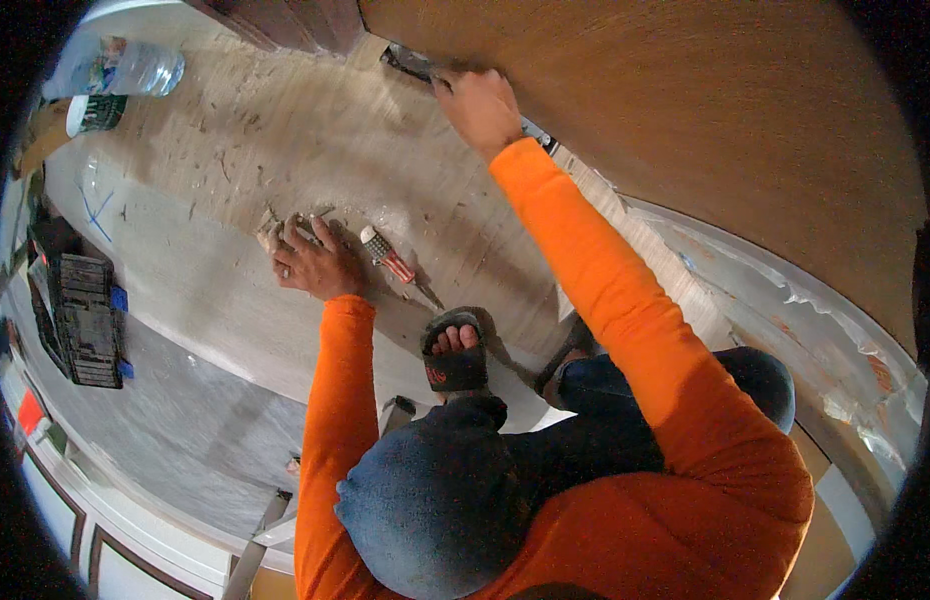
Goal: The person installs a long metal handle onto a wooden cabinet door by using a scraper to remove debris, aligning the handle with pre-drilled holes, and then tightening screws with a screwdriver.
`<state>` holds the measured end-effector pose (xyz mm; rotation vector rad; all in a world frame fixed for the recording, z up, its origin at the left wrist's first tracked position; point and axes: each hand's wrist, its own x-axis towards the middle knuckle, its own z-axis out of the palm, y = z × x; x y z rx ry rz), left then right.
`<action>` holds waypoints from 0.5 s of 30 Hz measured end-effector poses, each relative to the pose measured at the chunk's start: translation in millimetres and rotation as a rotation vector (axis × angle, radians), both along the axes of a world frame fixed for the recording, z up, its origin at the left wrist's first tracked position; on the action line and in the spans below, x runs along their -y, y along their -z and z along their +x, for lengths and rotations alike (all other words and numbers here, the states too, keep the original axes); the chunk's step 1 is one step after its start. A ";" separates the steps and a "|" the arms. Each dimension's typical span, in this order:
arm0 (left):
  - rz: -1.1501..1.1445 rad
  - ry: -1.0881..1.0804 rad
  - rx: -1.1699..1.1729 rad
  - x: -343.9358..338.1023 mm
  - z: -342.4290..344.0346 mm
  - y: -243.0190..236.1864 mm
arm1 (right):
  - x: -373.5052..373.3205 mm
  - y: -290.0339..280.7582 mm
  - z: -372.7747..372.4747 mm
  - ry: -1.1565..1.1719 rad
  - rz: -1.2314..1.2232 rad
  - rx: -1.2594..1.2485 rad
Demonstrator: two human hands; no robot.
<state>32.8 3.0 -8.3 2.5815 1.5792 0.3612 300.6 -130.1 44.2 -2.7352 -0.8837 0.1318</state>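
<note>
My right hand (480,105) reaches up to the bottom edge of a brown wooden panel (685,110) and grips a dark metal flat tool (410,62) pressed along that edge. My left hand (313,265) is down on the dusty, scraped floor (235,140), its fingers curled over a few pale chips of debris (273,232). A screwdriver with a red and clear handle (387,255) lies on the floor just right of that hand. Both arms wear orange sleeves. My foot in a black sandal (455,352) is planted below the screwdriver.
A clear plastic bottle (125,68) lies at the upper left. A black slatted crate (85,320) stands at the left by the white wall trim (135,530). Crumpled clear plastic sheeting (795,300) runs along the panel's foot on the right.
</note>
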 end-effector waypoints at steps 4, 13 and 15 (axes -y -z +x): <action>0.066 0.025 0.075 10.0 11.5 -6.3 | 49.0 22.1 -20.4 0.270 0.237 -0.194; 0.055 0.051 0.065 13.5 12.8 -18.8 | 52.2 25.3 -30.8 0.344 0.312 0.024; 0.050 0.044 0.044 10.0 10.7 -14.7 | 42.6 18.5 -25.0 0.301 0.255 0.027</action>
